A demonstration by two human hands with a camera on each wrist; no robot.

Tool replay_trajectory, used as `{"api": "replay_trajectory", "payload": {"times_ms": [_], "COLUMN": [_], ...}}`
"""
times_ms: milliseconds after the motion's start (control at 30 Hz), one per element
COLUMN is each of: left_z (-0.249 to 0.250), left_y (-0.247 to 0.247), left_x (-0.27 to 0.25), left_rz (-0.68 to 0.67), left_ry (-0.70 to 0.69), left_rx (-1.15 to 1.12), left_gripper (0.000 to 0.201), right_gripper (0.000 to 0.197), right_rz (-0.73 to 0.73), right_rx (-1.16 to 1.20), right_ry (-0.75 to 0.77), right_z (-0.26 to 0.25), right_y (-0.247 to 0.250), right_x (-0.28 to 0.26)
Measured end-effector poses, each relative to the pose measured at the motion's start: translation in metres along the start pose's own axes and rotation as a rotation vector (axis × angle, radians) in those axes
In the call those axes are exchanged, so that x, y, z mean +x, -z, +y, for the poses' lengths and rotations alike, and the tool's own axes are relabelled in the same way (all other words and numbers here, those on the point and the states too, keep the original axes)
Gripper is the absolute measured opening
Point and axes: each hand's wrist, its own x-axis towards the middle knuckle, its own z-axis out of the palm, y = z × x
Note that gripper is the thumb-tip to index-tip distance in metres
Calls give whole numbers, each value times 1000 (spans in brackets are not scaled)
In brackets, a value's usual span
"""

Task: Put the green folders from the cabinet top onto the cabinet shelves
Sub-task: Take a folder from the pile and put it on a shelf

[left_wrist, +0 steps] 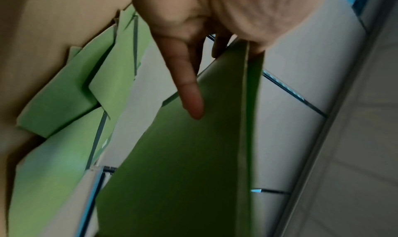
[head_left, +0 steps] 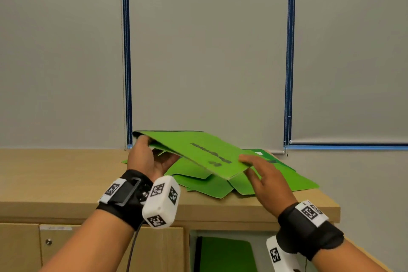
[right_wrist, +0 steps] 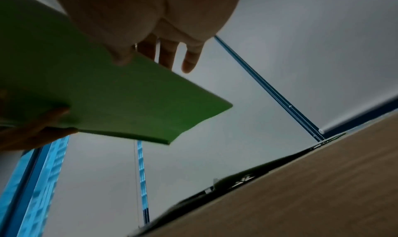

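Note:
A green folder (head_left: pixel 194 148) with dark print is lifted, tilted, above a loose pile of green folders (head_left: pixel 223 185) on the wooden cabinet top (head_left: pixel 66 172). My left hand (head_left: pixel 148 148) grips its far left corner, thumb on top and fingers beneath; the left wrist view shows my left hand (left_wrist: pixel 217 51) with one finger laid along the folder's underside (left_wrist: pixel 183 155). My right hand (head_left: pixel 251 164) pinches the near right corner. In the right wrist view my right hand (right_wrist: pixel 137 55) has the thumb on one face of the folder (right_wrist: pixel 129 104) and the fingers on the other.
Below the top, an open shelf compartment (head_left: pixel 194 249) holds a green folder (head_left: pixel 227 254) standing inside. To its left are shut cabinet doors (head_left: pixel 110 249). Grey roller blinds (head_left: pixel 209 51) with bead chains hang close behind the cabinet. The top's right end (head_left: pixel 335 207) is near.

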Motion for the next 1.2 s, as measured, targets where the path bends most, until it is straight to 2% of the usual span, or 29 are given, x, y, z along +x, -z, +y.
{"api": "replay_trajectory", "payload": {"times_ms": [67,133,200,233,300,333,467,533,667,733,833,1100,1200], "left_z": [-5,-12,-19,-23,-33,-38,-65,-86,-142,-171,-218,-301,-333], "left_y": [-2,0,1,2,4,7,30,49,96,121,156,212,231], "left_x": [0,8,13,15,17,19,18,13,-9,-18,-28,-49,-62], "left_rz": [-130,-165,-141,-151,-168,-170,-185,-178,-162,-132,-113,-62,-33], "left_ry": [-50,-187,-378,-425,-388,-343,-266,-226,-122,-75,-10,35,41], "left_rx": [22,195,476,577,663,673,706,726,700,688,678,732,758], "left_gripper": [41,56,49,45,26,23,28,25,26,28,28,21,25], "right_gripper": [15,9,11,12,15,17,13,11,21,8,24,29,29], "right_rz": [134,246,304,307,293,290,234,206,89,57,18,-42,-99], "right_rx": [65,136,233,271,322,346,492,583,658,682,652,593,541], "right_ry": [-58,-120,-185,-211,-255,-281,-431,-554,-731,-792,-888,-1019,-1041], "right_z": [-6,-18,-26,-28,-31,-30,-12,-2,18,22,37,72,91], "right_y": [9,22,33,36,38,37,19,7,-17,-26,-46,-93,-107], "right_x": [6,15,23,25,27,26,7,-12,-68,-97,-138,-219,-254]}}
